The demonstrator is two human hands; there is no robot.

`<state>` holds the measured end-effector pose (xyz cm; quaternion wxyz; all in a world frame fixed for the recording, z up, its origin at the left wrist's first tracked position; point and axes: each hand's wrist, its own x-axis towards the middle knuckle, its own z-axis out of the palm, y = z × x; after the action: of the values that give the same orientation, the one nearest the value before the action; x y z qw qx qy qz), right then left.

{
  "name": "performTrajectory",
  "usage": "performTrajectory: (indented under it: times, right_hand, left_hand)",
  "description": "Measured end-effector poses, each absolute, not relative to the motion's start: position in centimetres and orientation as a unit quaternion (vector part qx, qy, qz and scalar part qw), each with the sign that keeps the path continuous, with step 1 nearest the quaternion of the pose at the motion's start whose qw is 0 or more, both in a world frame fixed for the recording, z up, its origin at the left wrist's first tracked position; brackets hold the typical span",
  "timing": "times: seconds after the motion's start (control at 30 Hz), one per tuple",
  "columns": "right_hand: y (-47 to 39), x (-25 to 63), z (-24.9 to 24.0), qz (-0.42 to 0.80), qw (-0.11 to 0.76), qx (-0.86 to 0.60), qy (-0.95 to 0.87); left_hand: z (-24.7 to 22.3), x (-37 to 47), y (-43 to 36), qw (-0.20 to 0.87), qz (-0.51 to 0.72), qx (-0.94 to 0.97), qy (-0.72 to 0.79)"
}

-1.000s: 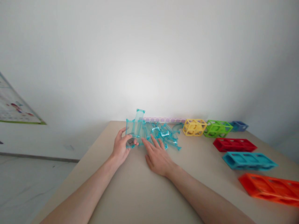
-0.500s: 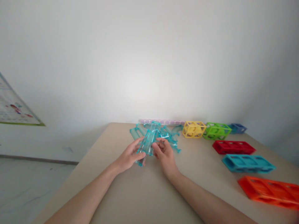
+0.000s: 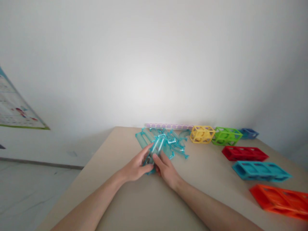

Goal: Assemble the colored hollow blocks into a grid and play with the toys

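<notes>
Clear teal plastic pieces [image 3: 157,148] are held between my two hands, tilted with their far end up. My left hand [image 3: 138,164] grips them from the left, thumb across the near end. From the right, my right hand [image 3: 166,168] closes on them, its thumb on top and its other fingers mostly out of sight. How many pieces I hold, and how they join, I cannot make out. Just beyond my hands lies a loose pile of similar clear teal pieces [image 3: 178,146], some straight and some curved.
To the right stand openwork plastic blocks: yellow [image 3: 202,134], green [image 3: 226,136], blue [image 3: 249,133], red [image 3: 244,153], teal [image 3: 261,171] and orange [image 3: 281,200]. A purple patterned strip [image 3: 169,126] lies along the wall at the table's [image 3: 115,141] back edge.
My hands have come closer together, and the held pieces are drawn lower and nearer me, now more covered by my fingers. The view has shifted slightly to the left.
</notes>
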<state>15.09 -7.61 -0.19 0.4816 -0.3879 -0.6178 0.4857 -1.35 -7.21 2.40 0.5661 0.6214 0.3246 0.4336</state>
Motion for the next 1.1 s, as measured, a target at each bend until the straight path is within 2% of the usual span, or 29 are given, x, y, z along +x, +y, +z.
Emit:
performTrajectory:
  times: [0.13,0.33,0.43,0.5,0.57,0.73,0.9,1.1]
  right_hand:
    - [-7.9,15.1,0.0,0.409,0.469,-0.408,-0.668]
    - [-7.9,15.2,-0.4,0.447,0.508,-0.409,-0.612]
    - [-7.9,15.4,-0.5,0.444,0.503,-0.423,-0.609]
    - [-8.0,15.5,-0.3,0.407,0.485,-0.440,-0.637]
    - [-8.2,15.6,0.0,0.362,0.460,-0.442,-0.680]
    - [-8.7,15.6,1.0,0.285,0.406,-0.455,-0.739]
    - [-8.9,15.6,1.3,0.300,0.416,-0.435,-0.740]
    - [-8.8,15.9,1.2,0.335,0.436,-0.375,-0.746]
  left_hand:
    - [2.2,-1.6,-7.2,0.621,0.409,0.584,0.327]
    - [2.0,-1.1,-6.5,0.680,0.407,0.511,0.333]
    - [2.1,-0.6,-6.5,0.602,0.463,0.540,0.362]
    - [2.0,-0.3,-6.5,0.522,0.498,0.576,0.384]
    - [1.8,0.0,-6.6,0.496,0.504,0.595,0.382]
    - [1.7,0.0,-6.9,0.601,0.485,0.534,0.345]
    - [2.6,-0.5,-7.0,0.656,0.469,0.493,0.326]
    - [2.9,-0.2,-7.0,0.629,0.510,0.509,0.291]
